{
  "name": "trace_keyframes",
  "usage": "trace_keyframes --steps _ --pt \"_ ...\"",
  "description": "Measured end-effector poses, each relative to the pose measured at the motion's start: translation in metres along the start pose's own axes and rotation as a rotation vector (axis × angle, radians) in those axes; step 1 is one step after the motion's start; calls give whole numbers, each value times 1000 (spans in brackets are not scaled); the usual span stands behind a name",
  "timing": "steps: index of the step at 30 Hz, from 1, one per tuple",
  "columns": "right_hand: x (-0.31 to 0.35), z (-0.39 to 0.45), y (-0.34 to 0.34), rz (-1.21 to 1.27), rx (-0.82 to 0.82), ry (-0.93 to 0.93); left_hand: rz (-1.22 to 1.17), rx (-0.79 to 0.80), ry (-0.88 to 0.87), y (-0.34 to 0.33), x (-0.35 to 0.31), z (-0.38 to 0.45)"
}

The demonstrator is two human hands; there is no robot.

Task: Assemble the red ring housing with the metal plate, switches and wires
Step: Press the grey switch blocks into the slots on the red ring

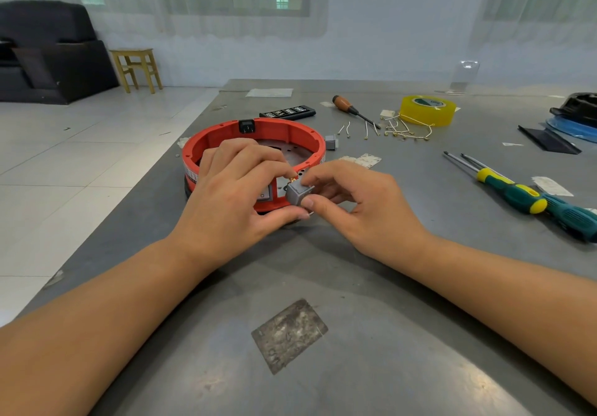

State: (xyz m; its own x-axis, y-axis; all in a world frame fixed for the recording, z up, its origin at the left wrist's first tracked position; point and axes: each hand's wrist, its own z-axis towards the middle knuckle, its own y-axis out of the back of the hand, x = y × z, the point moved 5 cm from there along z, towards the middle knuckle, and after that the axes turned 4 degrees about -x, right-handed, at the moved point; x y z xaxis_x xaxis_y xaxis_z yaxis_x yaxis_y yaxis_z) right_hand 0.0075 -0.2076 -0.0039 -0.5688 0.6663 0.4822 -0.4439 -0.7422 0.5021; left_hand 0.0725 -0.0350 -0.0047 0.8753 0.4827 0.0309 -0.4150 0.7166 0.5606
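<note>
Red ring housing [206,144] sits behind both hands: right hand [352,199] pinches grey switch [296,193], left hand [232,189] pinches its brass terminal [292,179].

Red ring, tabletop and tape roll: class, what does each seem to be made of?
Red ring: likely moulded plastic, with a matt, even colour and moulded ribs. Tabletop: apparently sheet metal, grey, with a dull sheen and scuffs. Tape roll: likely glossy, translucent yellow plastic film.
</note>
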Motion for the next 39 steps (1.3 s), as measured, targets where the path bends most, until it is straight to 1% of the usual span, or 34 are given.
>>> trace_keyframes --steps 3,8,17,21,27,39 --pt "0 2 1 -32 -11 27 -7 8 18 0 2 0" --pt "-1 3 -1 -38 -1 15 -42 45 64 -2 6 -1" --pt "-9 6 -12 105 -22 -189 -35 -5 104 -3 12 -2" --pt "-8 8 -14 57 -25 -175 -57 29 134 -2 15 -2" --pt "-7 6 -12 70 -28 -166 -77 91 155 0 14 -1" --pt "-7 5 -11 69 -10 -132 -132 67 98 4 12 -1"
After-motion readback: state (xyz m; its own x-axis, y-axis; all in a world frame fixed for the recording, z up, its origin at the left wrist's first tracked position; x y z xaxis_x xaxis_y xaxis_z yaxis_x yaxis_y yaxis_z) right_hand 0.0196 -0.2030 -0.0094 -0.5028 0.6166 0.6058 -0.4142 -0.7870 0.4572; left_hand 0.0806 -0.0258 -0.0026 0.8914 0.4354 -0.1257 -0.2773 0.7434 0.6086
